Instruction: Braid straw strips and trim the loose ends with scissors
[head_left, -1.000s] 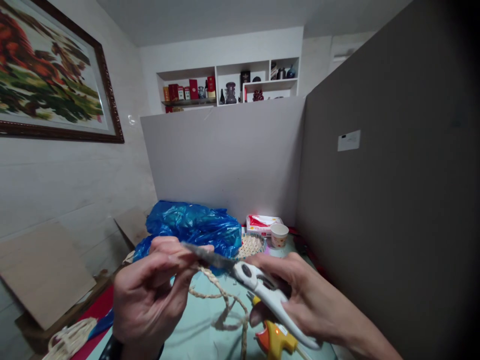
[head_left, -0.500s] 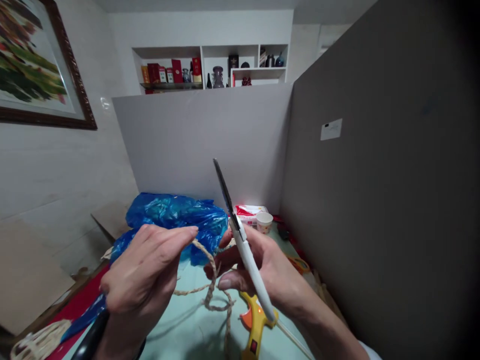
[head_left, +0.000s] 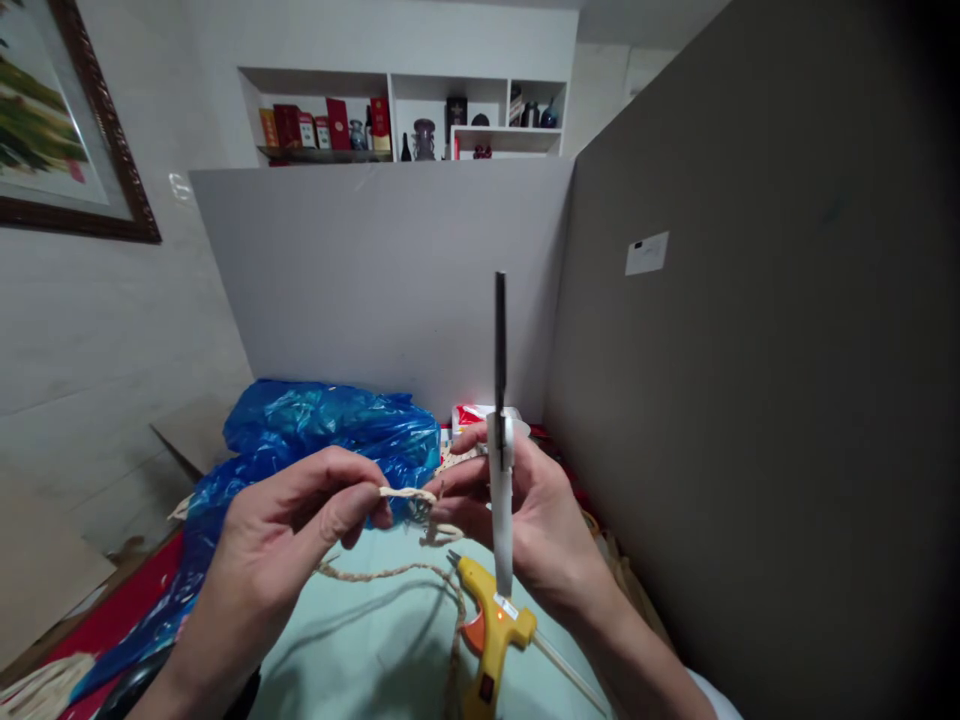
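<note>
My left hand (head_left: 311,525) pinches the pale end of a braided cord (head_left: 405,493) between thumb and forefinger. The cord runs right to the fingertips of my right hand (head_left: 529,490), and a small loop hangs there; whether those fingers grip it I cannot tell. White-handled scissors (head_left: 501,510) are in my right hand, dark blades pointing upward and seen edge-on. Below, a brown length of the cord (head_left: 382,573) curves over the pale green tabletop. A yellow glue gun (head_left: 491,630) with an orange trigger and a glue stick in its rear lies under my right hand.
Crumpled blue plastic (head_left: 330,420) fills the back left of the table. Behind my right hand is a red and white package (head_left: 470,413). Grey panels (head_left: 397,270) stand at the back and right. A pale fibre bundle (head_left: 49,682) lies at lower left.
My left hand has turned and lowered slightly, showing the cord's pale end in its pinch. The scissors have swung from a leftward tilt to nearly vertical. The view has shifted slightly.
</note>
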